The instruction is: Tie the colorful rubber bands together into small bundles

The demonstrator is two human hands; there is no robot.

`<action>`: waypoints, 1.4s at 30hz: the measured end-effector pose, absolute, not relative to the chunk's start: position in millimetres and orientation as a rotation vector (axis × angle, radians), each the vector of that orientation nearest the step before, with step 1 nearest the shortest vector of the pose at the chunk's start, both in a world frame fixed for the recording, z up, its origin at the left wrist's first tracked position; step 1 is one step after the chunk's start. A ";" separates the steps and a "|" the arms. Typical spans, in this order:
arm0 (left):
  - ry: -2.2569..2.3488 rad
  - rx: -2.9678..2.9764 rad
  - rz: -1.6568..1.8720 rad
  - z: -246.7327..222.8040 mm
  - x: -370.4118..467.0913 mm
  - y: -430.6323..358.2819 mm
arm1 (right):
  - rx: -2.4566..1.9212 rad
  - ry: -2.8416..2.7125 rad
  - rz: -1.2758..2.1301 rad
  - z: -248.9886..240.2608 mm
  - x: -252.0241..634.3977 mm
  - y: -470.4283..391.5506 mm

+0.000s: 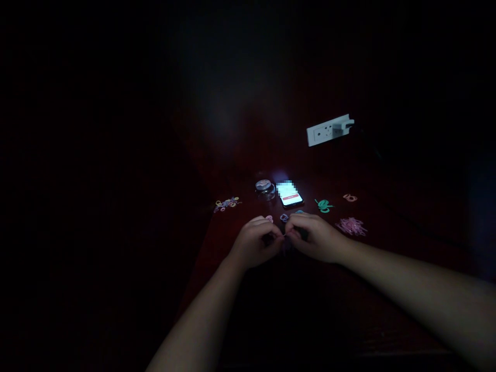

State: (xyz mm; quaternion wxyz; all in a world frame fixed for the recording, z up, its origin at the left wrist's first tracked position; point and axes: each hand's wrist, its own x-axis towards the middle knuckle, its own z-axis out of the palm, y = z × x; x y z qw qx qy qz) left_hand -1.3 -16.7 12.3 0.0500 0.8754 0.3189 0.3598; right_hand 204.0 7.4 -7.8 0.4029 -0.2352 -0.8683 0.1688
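Left hand [258, 243] and right hand [314, 240] each pinch a thin pinkish band [285, 235], dial centre. Green bands [323, 205] at two o'clock and a pink pile [352, 226] at three appear grouped by colour; the mixed heap [228, 204] at ten appears unsorted. Jar [265, 191] at eleven: contents indiscernible.

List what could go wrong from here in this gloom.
1. What looks like a thin pinkish strand, pinched between the left hand and right hand, could slip and be hard to find in the dark.
2. The small bluish loops just beyond the hands might get brushed aside.
3. The multicoloured pile sits by the left edge of the table; a bump might send pieces over.
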 end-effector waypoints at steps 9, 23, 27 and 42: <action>0.952 2.638 1.180 11.8 -0.5 -17.9 | -0.553 -2.161 0.422 -8.4 205.1 8.6; 1.016 2.644 1.268 11.1 -1.2 -17.1 | -0.533 -2.142 0.415 -6.3 205.9 7.6; 1.034 2.631 1.287 9.4 -2.2 -15.5 | -0.532 -2.154 0.403 -6.8 207.5 8.1; 1.173 2.416 1.397 -1.5 -12.8 -6.2 | -0.458 -2.157 0.360 -8.1 208.0 5.1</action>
